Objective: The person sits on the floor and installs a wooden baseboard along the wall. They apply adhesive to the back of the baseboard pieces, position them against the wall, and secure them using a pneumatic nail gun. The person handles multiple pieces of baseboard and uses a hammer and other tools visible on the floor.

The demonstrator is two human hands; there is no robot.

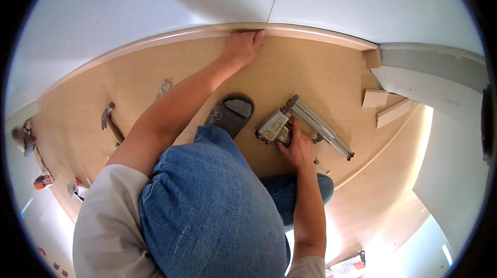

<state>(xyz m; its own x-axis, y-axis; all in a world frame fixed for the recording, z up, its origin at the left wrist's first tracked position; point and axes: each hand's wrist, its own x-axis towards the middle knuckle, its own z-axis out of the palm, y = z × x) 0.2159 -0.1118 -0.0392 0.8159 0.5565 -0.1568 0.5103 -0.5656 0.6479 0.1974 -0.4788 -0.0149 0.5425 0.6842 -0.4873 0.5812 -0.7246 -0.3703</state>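
My right hand [300, 146] is closed round the handle of a nail gun [274, 125], whose long metal magazine slants down to the right. It is over the wood-coloured floor, to the right of my sandalled foot [232, 114]. Ahead, my left hand [243, 49] presses its curled fingers against a pale wooden baseboard [194, 34] along the foot of the white wall. Some of those fingertips are hidden against the strip.
A claw hammer [110, 121] lies on the floor to the left. Wood offcuts [375, 98] lie at the right, near a pale hose [378, 155]. The baseboard meets a wall corner at the far right. An orange tape measure [43, 182] sits at the far left.
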